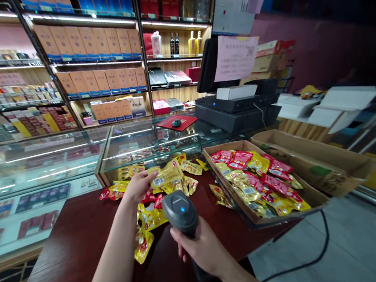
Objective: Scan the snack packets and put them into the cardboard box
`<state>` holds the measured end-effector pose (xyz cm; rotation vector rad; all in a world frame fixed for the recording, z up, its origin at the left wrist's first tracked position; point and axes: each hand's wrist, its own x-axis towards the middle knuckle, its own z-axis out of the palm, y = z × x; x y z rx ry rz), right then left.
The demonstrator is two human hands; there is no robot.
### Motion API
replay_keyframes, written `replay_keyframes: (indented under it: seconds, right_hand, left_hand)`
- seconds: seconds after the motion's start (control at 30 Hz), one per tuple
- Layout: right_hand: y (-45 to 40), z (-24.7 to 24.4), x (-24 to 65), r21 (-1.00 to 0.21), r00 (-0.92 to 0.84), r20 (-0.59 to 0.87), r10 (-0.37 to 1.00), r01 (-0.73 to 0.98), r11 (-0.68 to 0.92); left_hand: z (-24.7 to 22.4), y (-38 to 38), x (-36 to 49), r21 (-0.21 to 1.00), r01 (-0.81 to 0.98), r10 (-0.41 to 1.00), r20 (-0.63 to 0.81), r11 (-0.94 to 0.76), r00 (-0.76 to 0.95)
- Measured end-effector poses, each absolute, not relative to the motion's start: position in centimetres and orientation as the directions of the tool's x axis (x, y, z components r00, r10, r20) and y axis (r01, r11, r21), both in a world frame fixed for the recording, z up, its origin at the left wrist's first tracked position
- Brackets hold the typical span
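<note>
My left hand (140,186) pinches the end of a gold snack packet (168,174), whose barcode faces up. In my right hand (201,247) is a dark handheld barcode scanner (180,211) with a blue light on top, its head close below the packet. Around and under my left hand lie several yellow and red packets (153,218) on the dark red table (83,236). To the right, a cardboard tray (230,190) holds many red, gold and yellow packets (248,186). One more gold packet (219,195) leans beside the tray's left side.
Behind the table runs a glass display counter (133,141) with a mouse (176,123) on a red mat. A monitor (208,65) and a dark register (232,112) stand at the back right. An opened cardboard box (314,162) is right of the tray. A black cable (323,238) hangs at lower right.
</note>
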<state>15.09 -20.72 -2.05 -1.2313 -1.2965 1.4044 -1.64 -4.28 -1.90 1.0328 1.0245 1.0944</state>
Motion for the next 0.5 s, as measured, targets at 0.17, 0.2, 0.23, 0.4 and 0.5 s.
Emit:
replay_keyframes:
  seconds: [0.17, 0.2, 0.23, 0.4, 0.5]
  right_hand:
    - [-21.0, -2.3, 14.1, -0.991, -0.177, -0.134, 0.975, 0.029, -0.131]
    - [-21.0, -2.3, 13.9, -0.991, -0.181, -0.133, 0.975, 0.023, -0.131]
    - [-21.0, -2.4, 13.8, -0.991, -0.182, -0.132, 0.974, 0.018, -0.131]
    - [-21.0, -2.4, 13.6, -0.991, -0.167, -0.135, 0.977, 0.013, -0.135]
    - [-20.9, -2.3, 13.6, -0.991, -0.141, -0.133, 0.981, 0.019, -0.132]
  left_hand:
    - [-0.7, -4.6, -2.0, 0.964, -0.231, 0.975, -0.083, 0.130, 0.206]
    - [-0.6, -4.7, -2.0, 0.967, -0.218, 0.977, -0.088, 0.130, 0.193]
    - [-0.5, -4.8, -2.0, 0.969, -0.210, 0.979, -0.096, 0.134, 0.182]
    - [-0.7, -4.7, -1.7, 0.946, -0.276, 0.972, -0.119, 0.173, 0.201]
    - [-1.0, -4.5, -1.5, 0.933, -0.302, 0.966, -0.131, 0.196, 0.223]
